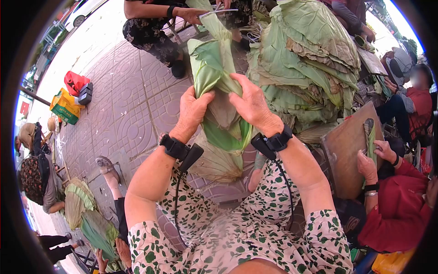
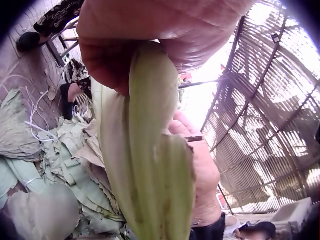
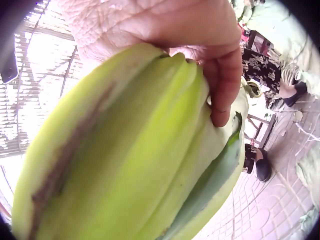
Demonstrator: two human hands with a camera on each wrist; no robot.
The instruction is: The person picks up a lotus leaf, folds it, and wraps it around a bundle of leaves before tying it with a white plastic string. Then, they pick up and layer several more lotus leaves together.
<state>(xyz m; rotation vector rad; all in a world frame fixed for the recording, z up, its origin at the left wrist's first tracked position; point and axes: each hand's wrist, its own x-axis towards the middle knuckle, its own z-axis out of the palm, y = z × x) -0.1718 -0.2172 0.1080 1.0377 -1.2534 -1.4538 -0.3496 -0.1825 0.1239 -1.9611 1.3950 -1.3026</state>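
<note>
A bundle of large green leaves (image 1: 207,64) is held up in front of the body in the head view, folded, with pale stems at its top. My left hand (image 1: 194,109) grips its left side, thumb across the front. On the other side my right hand (image 1: 254,102) pinches it, thumb on the front too. In the left wrist view the left hand (image 2: 155,35) holds a thick pale stem (image 2: 155,115). Ribbed green stalks (image 3: 135,140) fill the right wrist view, with the right hand's (image 3: 165,30) fingers curled over them.
A tall pile of leaves (image 1: 310,59) stands at the upper right, beside a wooden board (image 1: 349,150). People sit around on the right, at the top and lower left. Red and yellow bags (image 1: 67,106) rest on the paving at left. A dried leaf (image 1: 216,162) lies below the hands.
</note>
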